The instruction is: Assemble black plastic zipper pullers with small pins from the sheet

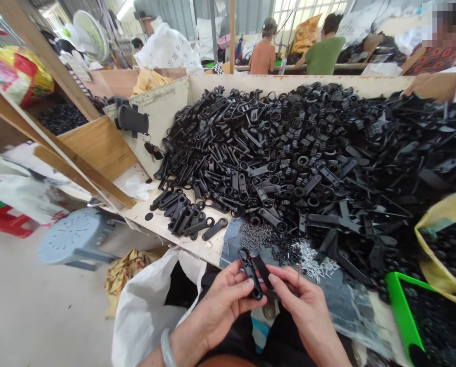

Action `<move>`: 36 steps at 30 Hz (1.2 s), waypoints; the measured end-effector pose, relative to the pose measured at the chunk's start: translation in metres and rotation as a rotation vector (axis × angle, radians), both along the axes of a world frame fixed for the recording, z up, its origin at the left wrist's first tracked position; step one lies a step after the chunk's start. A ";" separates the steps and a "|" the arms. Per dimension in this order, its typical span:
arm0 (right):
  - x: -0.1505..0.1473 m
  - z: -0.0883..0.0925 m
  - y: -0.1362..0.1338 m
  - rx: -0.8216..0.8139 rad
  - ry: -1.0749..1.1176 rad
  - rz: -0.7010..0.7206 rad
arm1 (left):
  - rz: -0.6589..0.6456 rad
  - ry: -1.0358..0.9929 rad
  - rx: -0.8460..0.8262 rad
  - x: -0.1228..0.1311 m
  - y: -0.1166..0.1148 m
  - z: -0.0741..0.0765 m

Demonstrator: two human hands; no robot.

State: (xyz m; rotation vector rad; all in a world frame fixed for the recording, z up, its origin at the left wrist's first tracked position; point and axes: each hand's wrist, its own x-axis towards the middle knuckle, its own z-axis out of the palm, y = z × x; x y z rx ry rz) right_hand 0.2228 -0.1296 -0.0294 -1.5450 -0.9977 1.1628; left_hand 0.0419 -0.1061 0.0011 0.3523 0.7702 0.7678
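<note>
My left hand (228, 293), with a pale bangle at its wrist, grips a long black plastic arm piece (250, 272) with rounded ends. Close beside that piece, my right hand (299, 290) pinches a second black strip-shaped piece (262, 270). Whether the two pieces touch is hard to tell. A thin rod-like thing shows by the right fingers, too small to name. Just beyond my hands lie small silver screws or pins (314, 262) and a patch of small dark parts (256, 235).
A large heap of black plastic parts (251, 137) fills the bench. Similar arm pieces (185, 214) lie at its left. A green tray (404, 311) stands right, a white sack (136, 316) below left, a blue stool (73, 234) farther left. Other people sit at the back.
</note>
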 end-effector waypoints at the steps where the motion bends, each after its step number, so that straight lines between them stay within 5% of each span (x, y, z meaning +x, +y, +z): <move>1: 0.000 -0.001 0.000 -0.002 -0.004 -0.005 | -0.005 0.000 0.001 0.000 0.000 -0.001; 9: 0.002 0.006 -0.003 0.135 -0.110 -0.012 | -0.028 -0.015 0.014 0.002 0.002 0.000; 19: -0.010 0.022 -0.016 0.667 -0.769 0.090 | 0.013 -0.012 0.019 0.008 0.000 -0.003; 29: -0.015 0.022 -0.016 0.748 -0.974 0.059 | 0.017 -0.007 0.001 0.012 0.000 -0.004; 36: -0.018 0.021 -0.018 0.582 -0.701 0.165 | 0.034 0.019 -0.022 0.009 0.000 -0.003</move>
